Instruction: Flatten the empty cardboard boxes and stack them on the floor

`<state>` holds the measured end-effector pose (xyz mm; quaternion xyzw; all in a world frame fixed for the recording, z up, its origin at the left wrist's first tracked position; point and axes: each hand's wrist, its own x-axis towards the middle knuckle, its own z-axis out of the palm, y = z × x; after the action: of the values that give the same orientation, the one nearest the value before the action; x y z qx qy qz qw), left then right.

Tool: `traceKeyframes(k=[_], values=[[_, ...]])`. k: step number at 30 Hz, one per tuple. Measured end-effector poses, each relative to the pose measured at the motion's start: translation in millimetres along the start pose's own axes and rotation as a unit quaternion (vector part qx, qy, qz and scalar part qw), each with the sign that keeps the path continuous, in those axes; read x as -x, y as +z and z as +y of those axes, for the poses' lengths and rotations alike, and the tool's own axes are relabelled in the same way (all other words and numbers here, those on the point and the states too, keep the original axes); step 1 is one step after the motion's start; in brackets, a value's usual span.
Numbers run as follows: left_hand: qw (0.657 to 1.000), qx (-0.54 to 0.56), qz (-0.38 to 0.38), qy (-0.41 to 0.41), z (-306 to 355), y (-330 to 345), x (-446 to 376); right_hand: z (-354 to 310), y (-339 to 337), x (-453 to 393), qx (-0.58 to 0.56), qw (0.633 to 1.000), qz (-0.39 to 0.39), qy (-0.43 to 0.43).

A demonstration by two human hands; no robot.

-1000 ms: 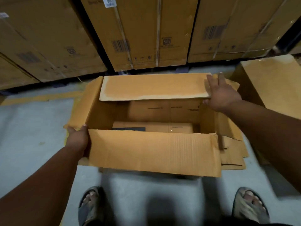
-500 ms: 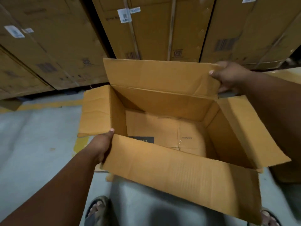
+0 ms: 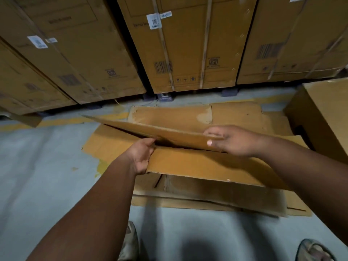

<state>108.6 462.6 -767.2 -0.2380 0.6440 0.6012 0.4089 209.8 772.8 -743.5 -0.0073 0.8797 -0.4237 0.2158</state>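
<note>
The cardboard box point(image 3: 197, 162) sits in the middle of the frame, and it is no longer the open tub it was half a second ago: its walls have folded over and it now lies nearly flat, tilted low over the pile of flattened boxes point(image 3: 235, 117) on the floor point(image 3: 37, 176). That suggests the flattening of this one is almost done and only the last press and laying down remain.

The left hand point(image 3: 140, 157) grips the box's left edge, thumb on top and fingers curled beneath. The right hand point(image 3: 227, 140) holds the upper panel towards the right of centre, thumb over the near edge, fingers spread along the far side.

Outward, tall strapped cartons point(image 3: 188, 53) fill the top of the frame, another upright box point(image 3: 323, 117) stands at the right edge, and sandalled feet point(image 3: 130, 242) show at the bottom.

The box's underside and how far its inner flaps have collapsed are hidden. How many sheets make up the pile is hard to tell, and the right foot is cut off by the frame
</note>
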Motion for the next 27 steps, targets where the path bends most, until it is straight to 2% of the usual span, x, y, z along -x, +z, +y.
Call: traceKeyframes(k=[2,3,5,7,10,12,15,17,20,23,24,27], values=[[0.999,-0.016,0.007,-0.027,10.0,0.5,5.5,-5.4,11.2,9.4,0.094,0.992,-0.076,-0.031],[0.999,0.013,0.006,-0.028,13.5,-0.7,9.5,-8.1,16.1,12.5,0.126,0.987,-0.093,-0.037],[0.988,0.153,0.01,-0.015,12.6,-1.5,18.4,-10.8,19.3,15.4,0.142,0.986,-0.086,-0.03],[0.959,0.283,0.006,0.013,1.1,2.5,27.1,-13.0,15.2,16.6,0.129,0.988,-0.087,-0.011],[0.93,0.357,-0.044,0.074,-14.8,20.0,37.4,-19.6,7.9,18.3,0.139,0.984,-0.111,-0.007],[0.935,0.342,-0.025,0.092,-14.9,36.6,39.0,-25.0,7.2,19.9,0.195,0.973,-0.119,-0.006],[0.972,0.227,0.031,0.057,-6.6,64.9,39.0,-32.9,10.9,15.0,0.272,0.959,-0.081,0.013],[0.978,0.198,0.055,0.047,0.4,77.9,33.2,-40.8,13.9,9.5,0.309,0.949,-0.052,0.033],[0.975,0.204,0.06,0.06,22.3,94.6,34.8,-56.9,4.9,9.4,0.345,0.937,0.011,0.051],[0.968,0.221,0.042,0.11,52.9,103.6,50.8,-79.7,-25.3,23.3,0.335,0.936,0.102,0.04],[0.962,0.233,0.037,0.136,62.6,105.7,60.9,-89.2,-37.4,29.9,0.347,0.927,0.138,0.024],[0.934,0.281,0.02,0.221,84.6,111.4,95.5,-116.7,-64.8,53.3,0.423,0.872,0.238,-0.058]])
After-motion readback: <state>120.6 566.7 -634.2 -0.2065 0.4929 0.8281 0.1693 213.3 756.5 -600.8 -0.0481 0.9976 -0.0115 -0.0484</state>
